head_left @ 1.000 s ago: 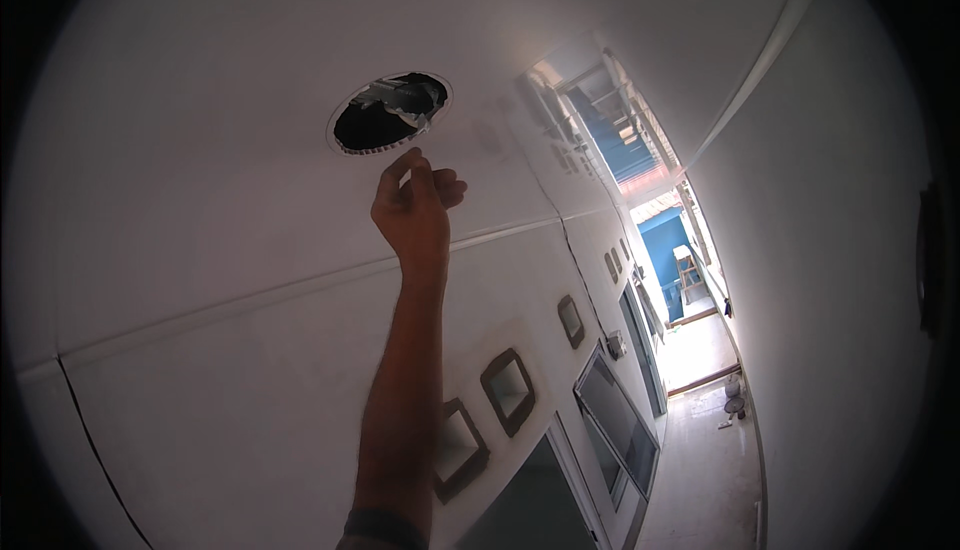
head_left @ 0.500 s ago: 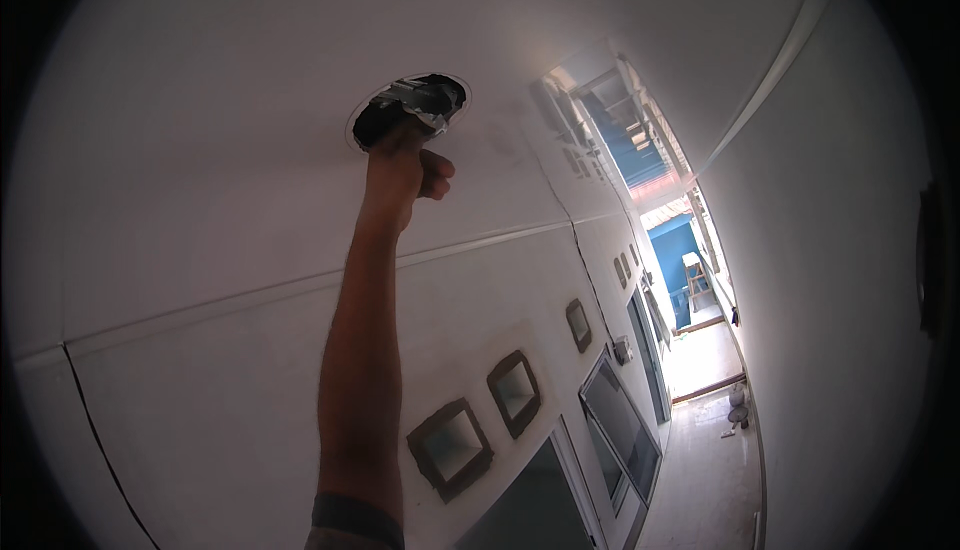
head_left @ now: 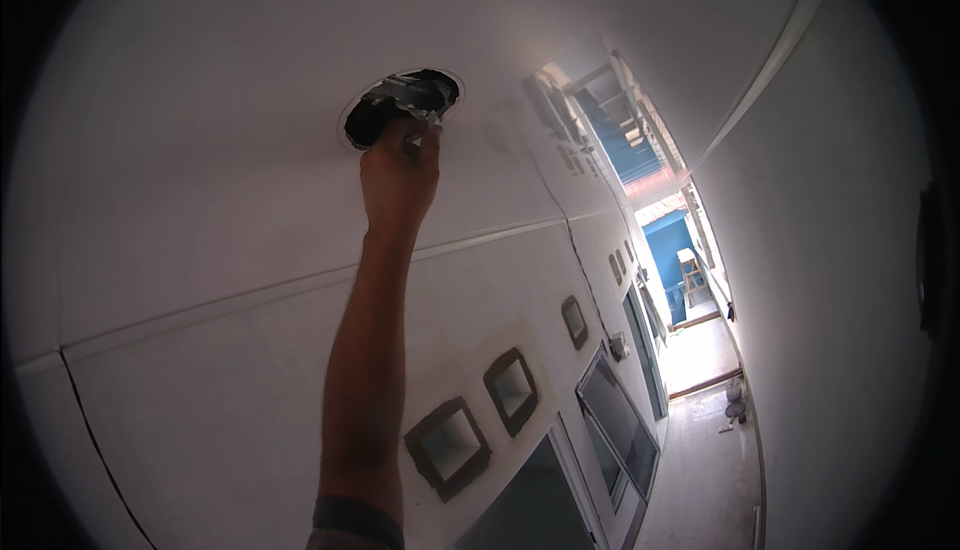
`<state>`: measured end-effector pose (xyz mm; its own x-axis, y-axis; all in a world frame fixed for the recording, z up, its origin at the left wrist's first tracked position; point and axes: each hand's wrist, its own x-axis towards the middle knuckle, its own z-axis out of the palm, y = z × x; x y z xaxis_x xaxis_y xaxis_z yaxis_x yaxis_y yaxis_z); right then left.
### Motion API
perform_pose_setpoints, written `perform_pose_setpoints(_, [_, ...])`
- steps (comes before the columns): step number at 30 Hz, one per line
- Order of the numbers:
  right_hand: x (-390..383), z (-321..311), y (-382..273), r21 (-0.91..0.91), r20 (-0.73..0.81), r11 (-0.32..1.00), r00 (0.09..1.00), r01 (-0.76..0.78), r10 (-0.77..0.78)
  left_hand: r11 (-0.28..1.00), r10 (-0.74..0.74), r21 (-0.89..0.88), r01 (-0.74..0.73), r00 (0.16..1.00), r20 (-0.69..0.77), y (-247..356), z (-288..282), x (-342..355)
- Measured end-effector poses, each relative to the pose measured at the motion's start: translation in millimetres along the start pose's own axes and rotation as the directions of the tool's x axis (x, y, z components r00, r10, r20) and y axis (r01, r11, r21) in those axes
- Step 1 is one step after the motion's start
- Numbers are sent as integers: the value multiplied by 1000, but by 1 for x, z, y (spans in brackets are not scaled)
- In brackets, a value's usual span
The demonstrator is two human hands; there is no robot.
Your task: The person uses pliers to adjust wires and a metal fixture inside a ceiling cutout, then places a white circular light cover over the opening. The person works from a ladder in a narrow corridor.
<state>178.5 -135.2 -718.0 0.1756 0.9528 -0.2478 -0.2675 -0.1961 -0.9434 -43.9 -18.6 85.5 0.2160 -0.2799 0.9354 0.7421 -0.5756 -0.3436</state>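
Observation:
My left hand (head_left: pixel 398 180) is raised to the ceiling (head_left: pixel 230 130), at the near rim of a ragged oval hole (head_left: pixel 385 110). Thumb and fingers close in a pinch on the hole's pale, jagged edge (head_left: pixel 426 136); the fingertips partly vanish into the dark opening. A thin drawn line (head_left: pixel 463 85) runs around the hole on the ceiling surface. Inside, grey shiny material (head_left: pixel 405 88) shows against the dark. Of my right hand nothing is visible.
The left wall (head_left: pixel 220 400) has several square openings (head_left: pixel 448 447) with rough dark borders. Beyond them are a window (head_left: pixel 615 425) and a doorway. A narrow corridor floor (head_left: pixel 690 470) leads to a bright end, where a step ladder (head_left: pixel 690 275) stands near a blue wall (head_left: pixel 668 245).
My left hand has turned, its thumb swinging up from a lowered, curled position to the hole's edge. The view has shifted slightly.

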Motion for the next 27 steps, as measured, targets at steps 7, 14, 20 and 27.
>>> perform_pose_setpoints(7, [23, -33, 88, -715, 175, 501, 818, 488, -548, 992, -16, 126, 16, 1000, 3, 3, -3, 0])
perform_pose_setpoints(14, [28, -40, 111, -695, 99, 606, 886, 388, -453, 804, -398, -379, 458, 888, 231, 43, -16, 17])
perform_pose_setpoints(20, [13, -25, 64, -659, 95, 676, 928, 330, -360, 86, -524, -874, 478, 768, 369, 51, 3, 1])
perform_pose_setpoints(27, [-20, 1, -9, -434, 66, 887, 988, 155, -141, 109, -525, -893, 438, 788, 322, 58, 10, -16])
